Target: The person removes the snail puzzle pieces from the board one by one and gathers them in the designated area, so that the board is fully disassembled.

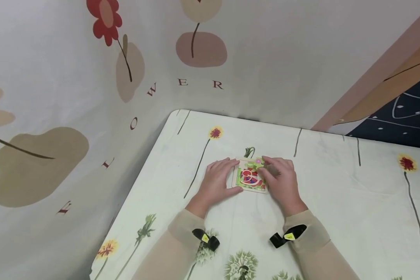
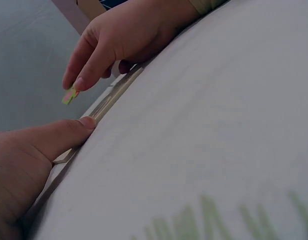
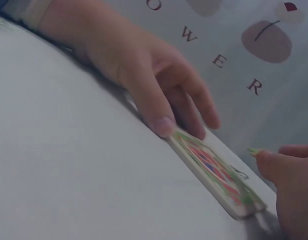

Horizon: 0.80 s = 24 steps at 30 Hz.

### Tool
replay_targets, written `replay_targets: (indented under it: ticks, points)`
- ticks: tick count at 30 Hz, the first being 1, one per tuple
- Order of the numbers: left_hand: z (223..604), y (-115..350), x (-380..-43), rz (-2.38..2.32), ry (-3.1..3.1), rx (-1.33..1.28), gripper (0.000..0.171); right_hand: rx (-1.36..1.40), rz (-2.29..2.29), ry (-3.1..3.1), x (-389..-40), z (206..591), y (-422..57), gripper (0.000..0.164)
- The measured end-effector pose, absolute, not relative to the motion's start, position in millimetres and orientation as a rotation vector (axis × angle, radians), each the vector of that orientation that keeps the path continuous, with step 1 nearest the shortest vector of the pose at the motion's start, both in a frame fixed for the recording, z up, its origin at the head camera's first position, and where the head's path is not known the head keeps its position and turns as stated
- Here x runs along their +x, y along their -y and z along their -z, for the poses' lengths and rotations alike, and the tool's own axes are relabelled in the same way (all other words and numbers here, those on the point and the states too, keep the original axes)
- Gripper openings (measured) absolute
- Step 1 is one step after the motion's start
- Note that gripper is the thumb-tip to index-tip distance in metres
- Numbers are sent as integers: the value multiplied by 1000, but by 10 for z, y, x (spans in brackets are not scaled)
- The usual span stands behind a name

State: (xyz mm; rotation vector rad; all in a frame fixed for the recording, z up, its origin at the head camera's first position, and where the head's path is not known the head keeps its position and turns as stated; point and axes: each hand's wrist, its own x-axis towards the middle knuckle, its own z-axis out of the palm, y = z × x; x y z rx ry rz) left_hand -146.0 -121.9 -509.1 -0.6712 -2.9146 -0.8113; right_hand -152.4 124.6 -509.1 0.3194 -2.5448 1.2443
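A small square wooden puzzle board with a red, blue and green picture lies flat on the table. My left hand holds its left side, thumb at the near corner and fingertips at the far one. Over the board's right part, my right hand pinches a small green and pink puzzle piece between thumb and forefinger. In the left wrist view this piece shows raised above the board's edge. The right wrist view shows only the tip of the piece beyond the fingers.
A white cloth with printed flowers covers the table. Behind it and along its left side hangs a pale curtain with flower shapes and letters. A dark patterned cloth shows at the back right.
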Motion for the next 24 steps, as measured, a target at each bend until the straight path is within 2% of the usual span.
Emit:
replay_targets:
  ticks: [6,14,24]
  points:
    - [5121,1205,-1469,814,2902,-675,89,375,-1267,2552,-1478,5111,-1512,40]
    - [5106,1219,-1471,832,2905,-680,88,302,-1146,2634,-1447,5106,-1832,39]
    - [5115,1209,-1475,841,2892,-686,88,371,-1072,2740,-1457,5091,-1961,39]
